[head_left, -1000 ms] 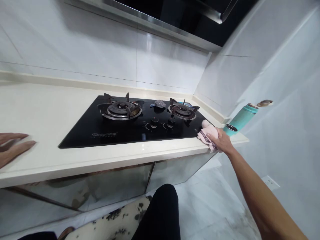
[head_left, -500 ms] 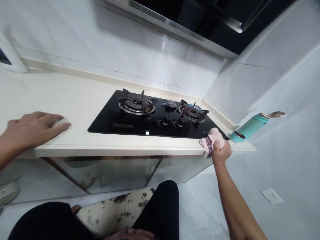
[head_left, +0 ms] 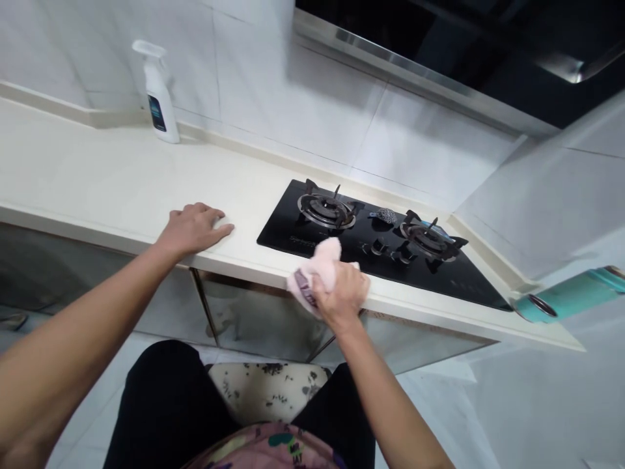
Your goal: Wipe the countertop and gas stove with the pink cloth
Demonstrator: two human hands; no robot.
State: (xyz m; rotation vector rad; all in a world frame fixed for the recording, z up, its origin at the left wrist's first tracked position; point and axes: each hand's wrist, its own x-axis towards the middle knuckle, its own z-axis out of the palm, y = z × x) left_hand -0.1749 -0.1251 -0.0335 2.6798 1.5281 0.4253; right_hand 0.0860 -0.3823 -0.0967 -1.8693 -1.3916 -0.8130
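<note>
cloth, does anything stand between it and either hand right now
Nothing visible does: the right hand grips the cloth directly, and only a front strip of the counter lies between the cloth and the left hand.

A white spray bottle (head_left: 161, 104) and a teal bottle (head_left: 579, 294) stand well apart.
</note>
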